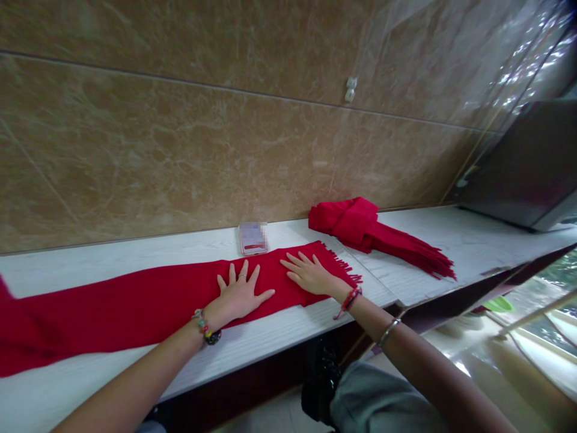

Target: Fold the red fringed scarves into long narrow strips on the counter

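Note:
A long red scarf lies spread along the white counter, its fringed end at the right and its other end running out of view at the left. My left hand rests flat on the scarf, fingers spread, with a ring and a beaded bracelet. Closer to the fringe, my right hand presses flat on the cloth, fingers also apart. Neither hand grips anything. Behind the fringed end sits a second red scarf, bundled, its fringe trailing to the right.
A phone lies on the counter near the wall, behind the scarf. A dark box-like appliance stands at the far right. Brown marbled tiles rise along the back. A green basin is low at the right.

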Available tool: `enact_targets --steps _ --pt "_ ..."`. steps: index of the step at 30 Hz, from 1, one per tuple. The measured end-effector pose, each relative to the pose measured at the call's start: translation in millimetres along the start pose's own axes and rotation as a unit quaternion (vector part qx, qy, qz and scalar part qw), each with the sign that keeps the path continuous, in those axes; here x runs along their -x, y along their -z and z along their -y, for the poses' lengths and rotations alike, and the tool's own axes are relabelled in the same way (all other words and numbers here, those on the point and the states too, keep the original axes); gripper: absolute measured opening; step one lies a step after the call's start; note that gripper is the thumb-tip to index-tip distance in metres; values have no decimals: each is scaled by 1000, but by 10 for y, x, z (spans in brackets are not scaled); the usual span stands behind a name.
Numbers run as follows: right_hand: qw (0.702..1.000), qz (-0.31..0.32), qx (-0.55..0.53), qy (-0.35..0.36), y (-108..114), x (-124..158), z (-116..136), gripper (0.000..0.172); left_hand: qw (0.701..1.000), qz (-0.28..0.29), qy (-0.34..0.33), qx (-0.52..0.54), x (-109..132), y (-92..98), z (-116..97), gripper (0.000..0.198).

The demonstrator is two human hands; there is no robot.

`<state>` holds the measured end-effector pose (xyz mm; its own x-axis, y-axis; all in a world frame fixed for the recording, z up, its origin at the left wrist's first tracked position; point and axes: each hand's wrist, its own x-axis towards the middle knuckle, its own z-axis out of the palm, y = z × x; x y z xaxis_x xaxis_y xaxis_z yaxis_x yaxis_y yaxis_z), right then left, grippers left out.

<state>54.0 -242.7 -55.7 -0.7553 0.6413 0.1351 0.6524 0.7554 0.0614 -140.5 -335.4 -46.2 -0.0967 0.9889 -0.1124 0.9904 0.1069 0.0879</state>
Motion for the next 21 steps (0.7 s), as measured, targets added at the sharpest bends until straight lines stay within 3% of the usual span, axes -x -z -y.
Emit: enact_targets --steps 8,10,13,17,21 --pt "991 19 40 -124 -65 217 -442 43 999 36 24 -9 119 52 177 87" --pt "990 -12 36 -137 1 175 -392 45 1000 19 9 -2 110 56 186 85" --pt "996 -53 -8 -73 62 9 -144 49 1000 -18 -1 -1 93 73 174 80" --pt "998 -21 -50 -23 -22 -231 146 49 999 -5 42 4 90 47 180 76" --pt "998 -2 -18 -64 -143 -269 20 48 998 4 59 11 130 2 207 77"
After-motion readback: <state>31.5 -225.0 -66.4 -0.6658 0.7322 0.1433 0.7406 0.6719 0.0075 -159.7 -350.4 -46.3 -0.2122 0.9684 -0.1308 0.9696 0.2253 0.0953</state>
